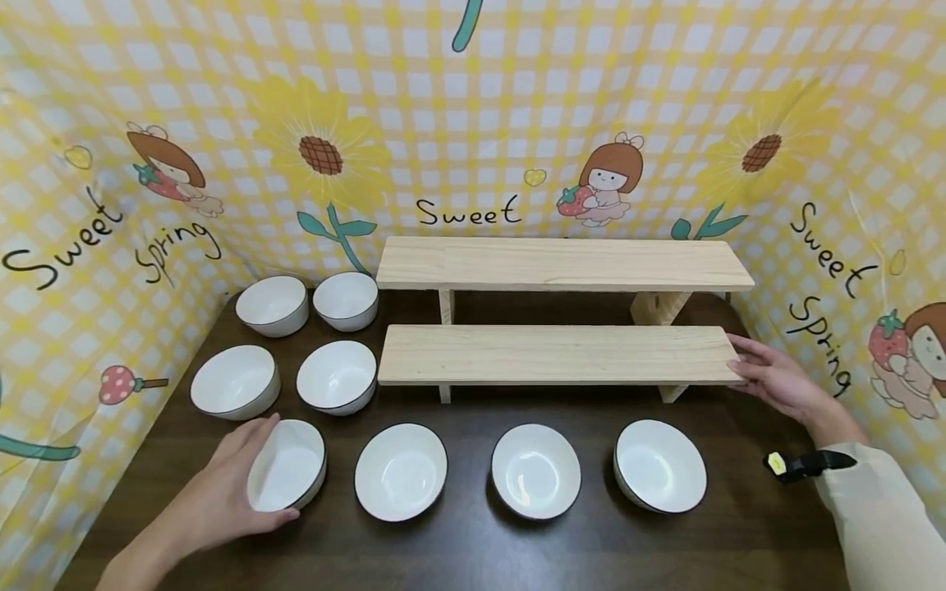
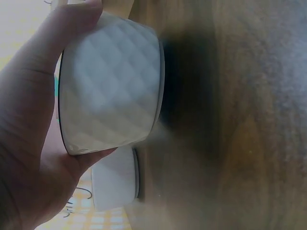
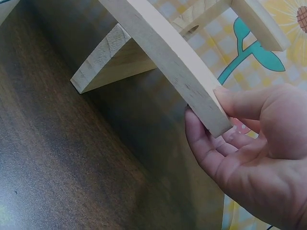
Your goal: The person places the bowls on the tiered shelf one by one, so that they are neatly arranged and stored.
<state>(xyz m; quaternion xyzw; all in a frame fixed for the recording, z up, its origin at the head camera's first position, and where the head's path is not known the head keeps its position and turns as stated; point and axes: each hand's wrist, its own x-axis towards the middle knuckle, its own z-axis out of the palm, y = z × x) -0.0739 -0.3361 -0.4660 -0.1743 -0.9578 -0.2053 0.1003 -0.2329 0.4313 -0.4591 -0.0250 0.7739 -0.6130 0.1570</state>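
At the front left of the table, my left hand (image 1: 229,486) grips a white bowl (image 1: 290,466) with a dark rim, thumb on the near side and fingers on the far side. In the left wrist view the bowl (image 2: 112,86) shows a quilted outer wall; whether its foot touches the table cannot be told. On the right, my right hand (image 1: 785,384) pinches the end of the lower board of a two-tier wooden shelf (image 1: 554,355). The right wrist view has the thumb above that board (image 3: 168,52) and fingers (image 3: 199,139) under it.
Three more bowls continue the front row: one left of centre (image 1: 401,472), one central (image 1: 536,471), one right (image 1: 660,465). Several others, including a rear bowl (image 1: 272,305), stand left of the shelf. A yellow checked cloth (image 1: 473,107) encloses the dark table (image 1: 473,554) behind and at both sides.
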